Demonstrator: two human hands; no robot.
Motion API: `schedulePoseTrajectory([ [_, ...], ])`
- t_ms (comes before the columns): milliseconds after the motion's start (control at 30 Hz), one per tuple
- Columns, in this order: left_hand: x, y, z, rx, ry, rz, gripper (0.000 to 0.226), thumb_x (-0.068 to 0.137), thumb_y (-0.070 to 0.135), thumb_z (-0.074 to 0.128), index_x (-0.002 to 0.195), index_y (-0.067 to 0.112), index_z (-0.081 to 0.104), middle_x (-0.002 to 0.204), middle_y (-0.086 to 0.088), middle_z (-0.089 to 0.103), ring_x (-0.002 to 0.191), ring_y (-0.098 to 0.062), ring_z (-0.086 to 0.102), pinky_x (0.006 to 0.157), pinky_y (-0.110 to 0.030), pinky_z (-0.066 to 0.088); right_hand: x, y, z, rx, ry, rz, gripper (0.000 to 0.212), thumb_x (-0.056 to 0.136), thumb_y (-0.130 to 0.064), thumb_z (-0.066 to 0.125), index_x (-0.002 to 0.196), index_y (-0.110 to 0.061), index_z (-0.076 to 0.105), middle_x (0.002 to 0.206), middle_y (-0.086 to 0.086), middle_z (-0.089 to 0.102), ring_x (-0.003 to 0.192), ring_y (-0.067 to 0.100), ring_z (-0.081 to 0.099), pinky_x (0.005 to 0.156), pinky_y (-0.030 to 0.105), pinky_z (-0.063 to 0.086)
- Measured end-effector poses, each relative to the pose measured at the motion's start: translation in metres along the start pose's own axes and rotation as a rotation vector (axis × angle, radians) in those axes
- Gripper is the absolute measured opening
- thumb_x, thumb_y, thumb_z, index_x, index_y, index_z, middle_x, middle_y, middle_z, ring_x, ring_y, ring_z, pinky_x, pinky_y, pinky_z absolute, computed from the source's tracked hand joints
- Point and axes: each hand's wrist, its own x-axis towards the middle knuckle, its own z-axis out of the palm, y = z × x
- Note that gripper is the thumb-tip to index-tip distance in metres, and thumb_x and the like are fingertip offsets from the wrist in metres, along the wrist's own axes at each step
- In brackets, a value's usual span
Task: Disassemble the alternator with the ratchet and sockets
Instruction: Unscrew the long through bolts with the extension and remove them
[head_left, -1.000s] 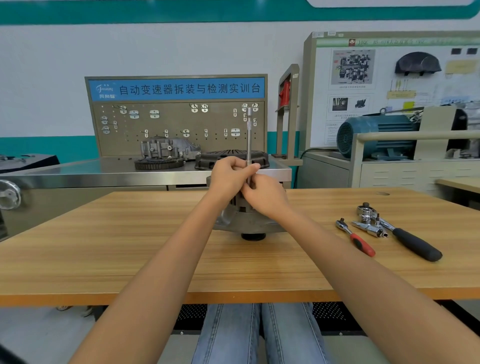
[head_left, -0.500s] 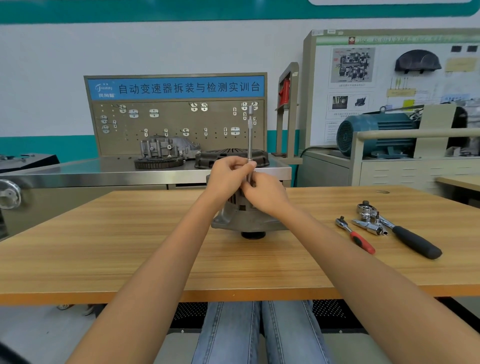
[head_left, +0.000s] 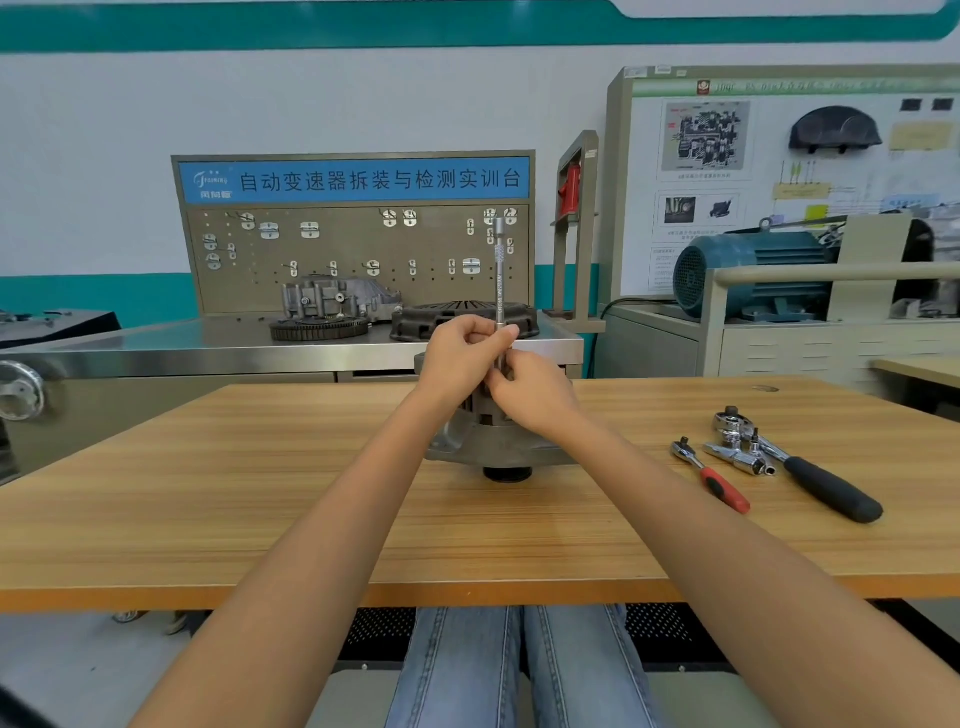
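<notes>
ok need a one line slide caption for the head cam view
Both hands grip an upright extension bar on the alternator, two ratchets lying unused on the table.

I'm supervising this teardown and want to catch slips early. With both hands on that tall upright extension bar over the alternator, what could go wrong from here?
The long extension bar is held only near its foot by the left hand and right hand, so it may tilt and slip off the fastener. The alternator stands unclamped on the table and could rock or turn.
</notes>
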Motion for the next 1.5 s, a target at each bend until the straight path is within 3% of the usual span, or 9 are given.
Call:
schedulePoseTrajectory([
  [100, -0.0008, -0.0012, -0.0029, 0.022, -0.050, 0.029, 0.015, 0.093, 0.023, 0.060, 0.081, 0.019, 0.067, 0.080, 0.006, 0.065, 0.077, -0.001, 0.060, 0.069, -0.017, 0.044, 0.0011, 0.0000, 0.0006, 0.005, -0.008, 0.007, 0.030, 0.096, -0.028, 0.044, 0.067, -0.024, 0.044, 0.059, -0.003, 0.049, 0.054, 0.011, 0.046, 0.049, 0.028, 0.034],
  [200, -0.0004, -0.0039, -0.0053, -0.008, -0.060, 0.028, 0.012, 0.093, 0.021, 0.059, 0.090, 0.018, 0.070, 0.084, 0.006, 0.067, 0.076, 0.001, 0.059, 0.066, -0.014, 0.042, 0.0018, -0.0006, 0.0007, 0.001, -0.018, 0.009, 0.030, 0.096, -0.028, 0.043, 0.067, -0.024, 0.044, 0.059, -0.003, 0.049, 0.055, 0.013, 0.046, 0.051, 0.029, 0.036],
  [367, 0.0018, -0.0054, -0.0052, -0.001, -0.027, 0.025, 0.008, 0.089, 0.020, 0.067, 0.081, 0.020, 0.065, 0.070, 0.010, 0.061, 0.058, 0.009, 0.055, 0.058, -0.009, 0.041, 0.0006, -0.0007, -0.0001, 0.005, -0.012, 0.009, 0.032, 0.096, -0.027, 0.044, 0.065, -0.021, 0.045, 0.056, -0.003, 0.046, 0.051, 0.012, 0.044, 0.048, 0.027, 0.033],
  [533, 0.0027, -0.0041, -0.0022, -0.005, 0.004, 0.010, 0.013, 0.085, 0.020, 0.072, 0.078, 0.019, 0.060, 0.071, 0.006, 0.060, 0.065, -0.003, 0.056, 0.061, -0.016, 0.042, -0.0002, -0.0019, -0.0008, 0.017, 0.003, -0.009, 0.034, 0.097, -0.029, 0.042, 0.064, -0.022, 0.045, 0.056, -0.003, 0.047, 0.052, 0.012, 0.045, 0.049, 0.029, 0.036],
  [867, -0.0017, -0.0035, -0.0047, -0.021, -0.066, 0.048, 0.012, 0.095, 0.020, 0.056, 0.090, 0.020, 0.067, 0.091, 0.008, 0.066, 0.086, 0.000, 0.060, 0.074, -0.019, 0.045, 0.0007, -0.0010, 0.0018, 0.007, 0.015, -0.004, 0.033, 0.098, -0.029, 0.041, 0.066, -0.023, 0.042, 0.056, -0.004, 0.048, 0.052, 0.011, 0.046, 0.050, 0.029, 0.037],
  [1067, 0.0003, -0.0040, -0.0045, -0.019, -0.020, 0.026, 0.008, 0.088, 0.021, 0.068, 0.081, 0.022, 0.063, 0.076, 0.007, 0.063, 0.073, 0.001, 0.060, 0.065, -0.013, 0.044, 0.0020, -0.0006, 0.0033, -0.011, 0.020, 0.011, 0.032, 0.097, -0.032, 0.041, 0.067, -0.023, 0.043, 0.057, -0.005, 0.048, 0.053, 0.011, 0.045, 0.048, 0.028, 0.034],
  [1200, 0.0011, -0.0035, -0.0014, -0.018, 0.001, 0.009, 0.012, 0.085, 0.021, 0.072, 0.081, 0.018, 0.060, 0.076, 0.004, 0.062, 0.074, -0.007, 0.059, 0.065, -0.017, 0.045, 0.0016, 0.0009, 0.0028, -0.001, 0.023, 0.000, 0.033, 0.098, -0.032, 0.040, 0.066, -0.024, 0.042, 0.057, -0.005, 0.047, 0.052, 0.011, 0.045, 0.048, 0.028, 0.034],
  [1367, 0.0010, -0.0036, -0.0048, -0.025, -0.034, 0.018, 0.007, 0.090, 0.025, 0.064, 0.088, 0.019, 0.067, 0.076, 0.010, 0.062, 0.062, 0.009, 0.057, 0.056, -0.007, 0.041, 0.0033, 0.0003, 0.0029, -0.030, 0.017, 0.002, 0.032, 0.098, -0.030, 0.039, 0.067, -0.023, 0.041, 0.059, -0.004, 0.048, 0.053, 0.011, 0.046, 0.050, 0.028, 0.036],
  [1500, 0.0019, -0.0056, -0.0086, -0.046, -0.048, 0.010, 0.009, 0.091, 0.024, 0.063, 0.092, 0.018, 0.070, 0.081, 0.011, 0.066, 0.072, 0.004, 0.058, 0.066, -0.015, 0.043, 0.0031, -0.0010, 0.0033, -0.017, 0.005, 0.015, 0.031, 0.098, -0.029, 0.040, 0.067, -0.022, 0.042, 0.059, -0.003, 0.048, 0.055, 0.011, 0.046, 0.055, 0.032, 0.042],
])
